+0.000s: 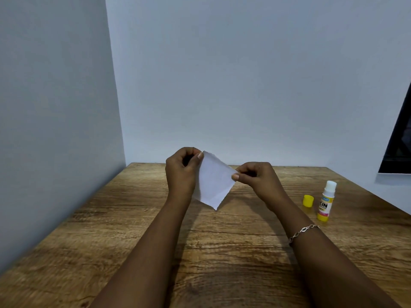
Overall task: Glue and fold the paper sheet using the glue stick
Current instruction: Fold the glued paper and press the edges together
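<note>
Left hand and right hand each pinch a corner of the diamond-hung white paper sheet above the grainy wooden table.

Both forearms reached forward, raised. The left hand curled, thumb pressed against its fingertips in a pinch. The right hand pinched likewise, thumb tip meeting forefinger, a bracelet behind its wrist.
</note>
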